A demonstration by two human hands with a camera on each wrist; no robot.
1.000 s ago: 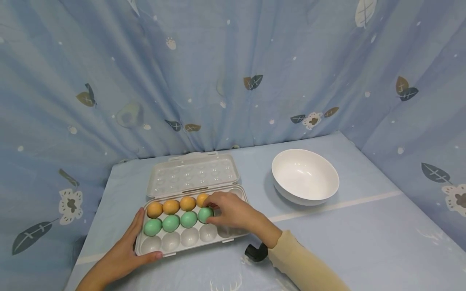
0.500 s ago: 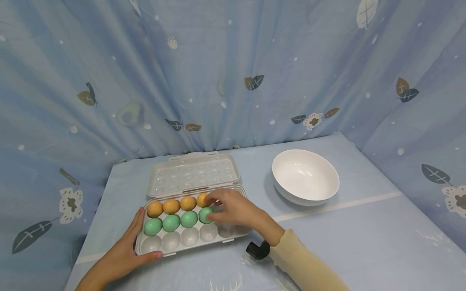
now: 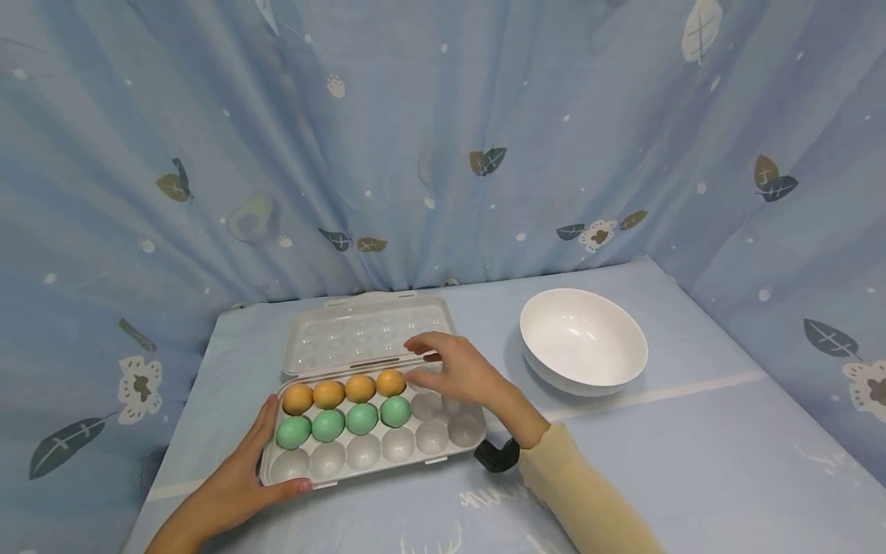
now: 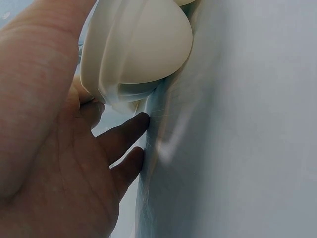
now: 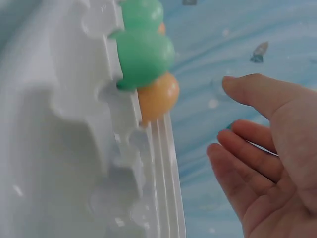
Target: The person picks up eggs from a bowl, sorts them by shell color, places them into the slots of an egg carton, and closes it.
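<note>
A pale plastic egg carton (image 3: 379, 451) lies with its lid (image 3: 367, 327) laid back behind it. Several orange eggs (image 3: 360, 388) fill part of its back row, with several green eggs (image 3: 362, 418) in the middle row. Along the carton's left end rests my left hand (image 3: 238, 477), its thumb by the front edge and its fingers stretched along the side. In the left wrist view, the extended fingertips (image 4: 142, 119) are just below the carton's underside. My right hand (image 3: 460, 373) is raised over the carton's right end, fingers spread and nothing between them.
To the right of the carton stands a white bowl (image 3: 583, 346) on the blue tablecloth (image 3: 692, 462). A black object (image 3: 497, 455) shows beneath the right wrist. Patterned blue curtains (image 3: 415, 138) enclose the back and sides.
My right hand has let go of the last green egg, which sits in its cup, and has lifted up and back to the right. My left hand has stayed at the carton's end.
</note>
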